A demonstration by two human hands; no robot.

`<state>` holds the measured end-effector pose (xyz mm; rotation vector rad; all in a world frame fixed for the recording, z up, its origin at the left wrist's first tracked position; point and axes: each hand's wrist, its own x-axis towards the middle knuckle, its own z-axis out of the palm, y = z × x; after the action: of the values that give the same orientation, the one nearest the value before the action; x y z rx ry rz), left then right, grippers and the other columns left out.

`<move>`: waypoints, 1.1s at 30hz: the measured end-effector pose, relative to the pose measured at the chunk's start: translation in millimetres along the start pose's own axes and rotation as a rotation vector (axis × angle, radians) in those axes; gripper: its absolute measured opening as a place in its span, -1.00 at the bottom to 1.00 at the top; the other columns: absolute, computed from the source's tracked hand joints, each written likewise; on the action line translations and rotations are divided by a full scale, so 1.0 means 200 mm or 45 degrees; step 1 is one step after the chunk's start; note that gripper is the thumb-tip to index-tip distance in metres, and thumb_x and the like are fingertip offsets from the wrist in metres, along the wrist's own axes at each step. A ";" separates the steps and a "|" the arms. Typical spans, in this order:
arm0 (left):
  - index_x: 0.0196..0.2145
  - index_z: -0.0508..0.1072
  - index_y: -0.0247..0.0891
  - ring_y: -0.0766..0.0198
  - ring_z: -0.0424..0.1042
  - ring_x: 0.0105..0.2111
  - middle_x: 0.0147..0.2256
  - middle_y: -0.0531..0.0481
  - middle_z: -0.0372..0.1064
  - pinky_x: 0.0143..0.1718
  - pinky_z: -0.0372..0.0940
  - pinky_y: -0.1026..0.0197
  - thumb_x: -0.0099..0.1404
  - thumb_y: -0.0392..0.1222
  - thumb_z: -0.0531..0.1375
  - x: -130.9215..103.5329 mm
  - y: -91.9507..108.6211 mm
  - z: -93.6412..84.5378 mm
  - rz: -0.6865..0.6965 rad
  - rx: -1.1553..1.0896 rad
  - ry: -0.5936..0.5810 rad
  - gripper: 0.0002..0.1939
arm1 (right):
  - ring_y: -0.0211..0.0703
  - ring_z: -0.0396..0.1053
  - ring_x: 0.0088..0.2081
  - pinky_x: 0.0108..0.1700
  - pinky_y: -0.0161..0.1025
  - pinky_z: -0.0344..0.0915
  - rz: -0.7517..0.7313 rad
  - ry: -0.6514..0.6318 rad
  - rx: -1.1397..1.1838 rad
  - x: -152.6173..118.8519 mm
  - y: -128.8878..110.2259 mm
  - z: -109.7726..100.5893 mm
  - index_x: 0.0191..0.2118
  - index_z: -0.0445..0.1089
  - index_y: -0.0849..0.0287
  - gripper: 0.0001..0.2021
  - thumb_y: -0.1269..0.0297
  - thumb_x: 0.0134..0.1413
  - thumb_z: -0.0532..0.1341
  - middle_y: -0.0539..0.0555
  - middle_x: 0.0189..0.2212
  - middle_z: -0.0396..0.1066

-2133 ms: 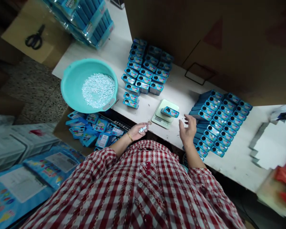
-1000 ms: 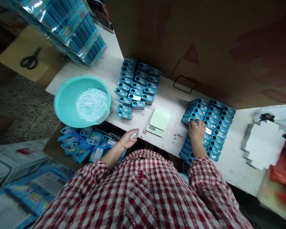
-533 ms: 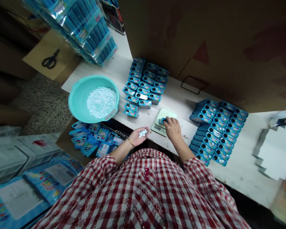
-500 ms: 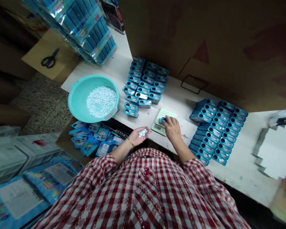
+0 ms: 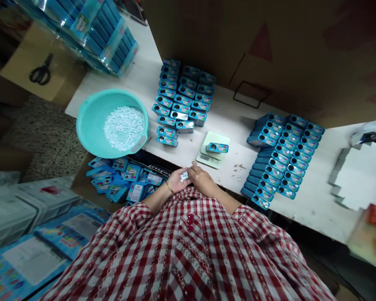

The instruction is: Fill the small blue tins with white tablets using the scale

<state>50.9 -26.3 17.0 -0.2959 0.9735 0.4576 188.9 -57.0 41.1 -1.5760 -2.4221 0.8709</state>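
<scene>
My left hand [image 5: 176, 180] is cupped palm up at the table's front edge and holds a small heap of white candies [image 5: 184, 176]. My right hand [image 5: 202, 180] reaches over to it, its bent fingertips at the heap; what they pinch is hidden. Just beyond, a blue candy tin [image 5: 217, 147] with a dark round opening stands on a pale kitchen scale [image 5: 208, 161], touched by neither hand. To the left, a turquoise basin [image 5: 92, 140] holds many more of the same candies.
Several open tins [image 5: 181, 100] stand in rows behind the scale. At the right, more rows of tins [image 5: 280, 156] show white candies in their openings. A carton of blue packs [image 5: 133, 175] sits below the basin. Scissors [image 5: 41, 74] lie on cardboard. A large cardboard box [image 5: 207, 37] walls the back.
My right hand has left the tin on the scale and moved left and down to the candies in my left palm. The view has shifted slightly.
</scene>
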 end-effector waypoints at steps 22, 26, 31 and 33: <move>-0.38 0.43 -0.43 0.29 0.43 -0.46 -0.48 -0.12 0.42 -0.35 0.34 0.24 0.28 -0.30 -0.02 0.12 0.05 0.22 0.048 -0.010 -0.216 -0.75 | -0.18 0.36 -0.17 -0.10 -0.20 0.31 0.123 0.430 0.376 -0.01 0.21 -0.26 -0.14 0.40 0.12 -0.79 0.30 0.13 0.09 0.10 -0.22 0.41; -0.51 0.36 -0.39 0.40 0.30 -0.61 -0.58 -0.06 0.31 -0.70 0.13 0.43 0.30 -0.25 -0.01 0.12 0.05 0.25 0.020 -0.053 -0.139 -0.72 | -0.07 0.24 0.02 0.02 -0.07 0.23 0.254 0.702 0.231 -0.07 0.31 -0.20 0.02 0.28 0.15 -0.64 0.18 0.09 0.13 0.19 -0.03 0.30; -0.54 0.29 -0.34 0.51 0.11 -0.70 -0.61 0.04 0.18 -0.80 -0.11 0.50 0.32 -0.20 0.00 -0.03 0.32 0.25 0.291 -0.183 -0.139 -0.71 | -0.04 0.29 -0.06 -0.08 -0.08 0.27 0.432 0.741 0.393 -0.09 0.63 -0.14 0.05 0.19 0.22 -0.46 0.04 -0.03 0.18 0.25 -0.04 0.30; -0.45 0.32 -0.33 0.49 0.18 -0.65 -0.58 0.04 0.21 -0.75 -0.01 0.49 0.33 -0.17 -0.02 -0.11 0.54 0.22 0.590 -0.284 -0.052 -0.74 | -0.07 0.33 -0.14 -0.09 -0.09 0.26 0.460 0.722 0.425 -0.05 0.68 -0.11 -0.02 0.24 0.21 -0.51 0.02 -0.04 0.16 0.21 -0.11 0.35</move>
<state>18.0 80.8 54.5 -0.2590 0.9514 0.9962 312.0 -17.3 -10.1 -1.8353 -1.5538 0.6988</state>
